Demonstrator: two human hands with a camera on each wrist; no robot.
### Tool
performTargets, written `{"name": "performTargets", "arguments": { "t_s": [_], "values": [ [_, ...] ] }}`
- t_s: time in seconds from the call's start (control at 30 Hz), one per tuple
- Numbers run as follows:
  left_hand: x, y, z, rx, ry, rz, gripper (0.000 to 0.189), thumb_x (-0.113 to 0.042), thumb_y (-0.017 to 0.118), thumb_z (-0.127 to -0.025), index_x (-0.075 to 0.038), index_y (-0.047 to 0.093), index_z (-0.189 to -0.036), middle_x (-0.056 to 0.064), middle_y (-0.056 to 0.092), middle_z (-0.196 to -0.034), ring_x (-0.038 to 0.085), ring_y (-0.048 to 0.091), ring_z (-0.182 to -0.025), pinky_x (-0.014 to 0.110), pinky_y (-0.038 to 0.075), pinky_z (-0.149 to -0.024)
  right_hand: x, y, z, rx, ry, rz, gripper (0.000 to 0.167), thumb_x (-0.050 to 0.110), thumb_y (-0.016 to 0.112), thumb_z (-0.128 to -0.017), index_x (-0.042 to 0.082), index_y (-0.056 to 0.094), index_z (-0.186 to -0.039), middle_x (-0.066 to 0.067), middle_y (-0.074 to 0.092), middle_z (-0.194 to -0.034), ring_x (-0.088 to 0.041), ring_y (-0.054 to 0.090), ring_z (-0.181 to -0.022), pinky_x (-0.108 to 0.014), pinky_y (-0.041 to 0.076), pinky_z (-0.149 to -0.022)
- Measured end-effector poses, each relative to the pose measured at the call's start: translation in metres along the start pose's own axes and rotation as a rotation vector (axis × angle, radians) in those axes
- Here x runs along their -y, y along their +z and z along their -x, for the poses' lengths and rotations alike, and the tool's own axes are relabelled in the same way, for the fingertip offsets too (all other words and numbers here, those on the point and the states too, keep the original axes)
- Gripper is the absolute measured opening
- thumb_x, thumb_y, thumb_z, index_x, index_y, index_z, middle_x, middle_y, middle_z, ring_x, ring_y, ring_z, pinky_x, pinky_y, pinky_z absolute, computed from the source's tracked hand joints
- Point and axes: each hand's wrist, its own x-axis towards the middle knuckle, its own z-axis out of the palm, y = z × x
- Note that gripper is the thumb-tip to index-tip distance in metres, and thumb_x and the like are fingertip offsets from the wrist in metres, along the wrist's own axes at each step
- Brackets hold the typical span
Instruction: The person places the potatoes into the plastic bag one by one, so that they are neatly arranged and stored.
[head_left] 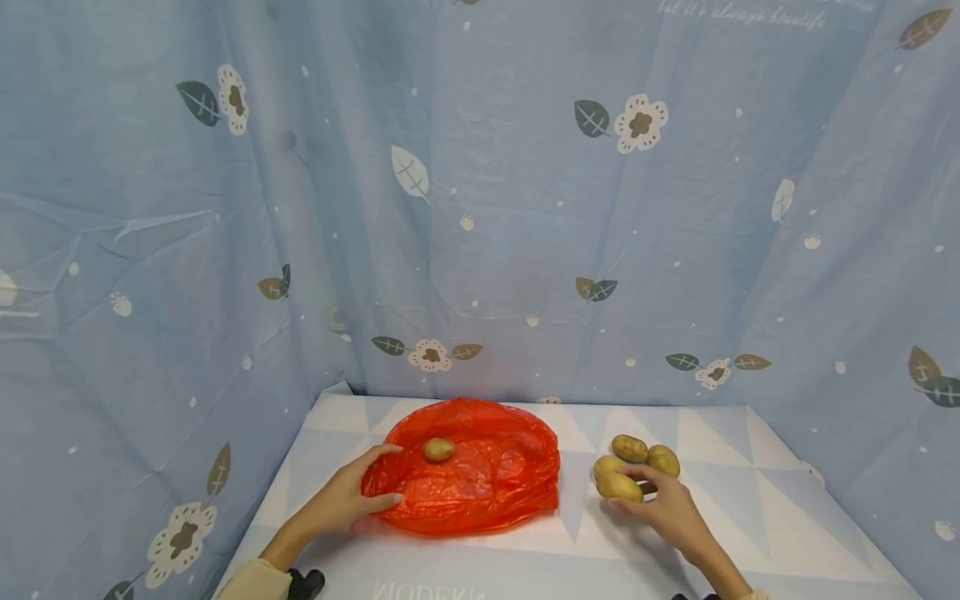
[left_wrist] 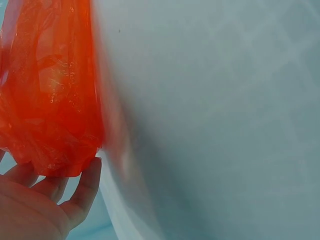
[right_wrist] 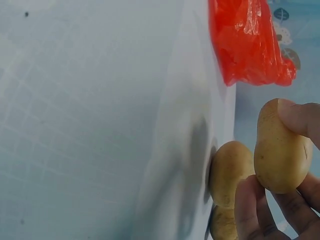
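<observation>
A red plastic bag (head_left: 480, 492) lies spread with its mouth open on the table, and one potato (head_left: 439, 450) sits inside it. My left hand (head_left: 352, 492) holds the bag's left end, thumb at the near side and fingers at the far side. In the left wrist view, those fingertips curve against the crinkled red plastic (left_wrist: 55, 100). To the right of the bag, my right hand (head_left: 666, 508) grips a smooth yellow potato (right_wrist: 281, 150) between thumb and fingers. Just behind it is another potato (head_left: 607, 467), partly covered by the held one.
Two more potatoes, one browner (head_left: 628, 448) and one rounder (head_left: 663, 461), lie beyond the right hand. The white and grey patterned table (head_left: 720, 517) ends at a blue curtain (head_left: 510, 250) with leaf and flower prints, which also hangs along both sides.
</observation>
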Motion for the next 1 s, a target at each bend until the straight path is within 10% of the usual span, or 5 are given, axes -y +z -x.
{"name": "performTargets", "arguments": {
  "t_s": [1.0],
  "values": [
    [0.001,0.001,0.0,-0.005,-0.022,0.002,0.074,-0.035,0.088,-0.082,-0.025,0.052,-0.146,0.009,0.051,-0.149,0.035,0.051,-0.133,0.057,0.05,-0.103,0.024,0.005,-0.011,-0.014,-0.121,-0.094,0.057,0.032,0.095,-0.073,0.012,0.072,-0.121,-0.003,0.07,-0.116,-0.02,0.061,-0.1,-0.026,0.054,-0.076]
  ]
}}
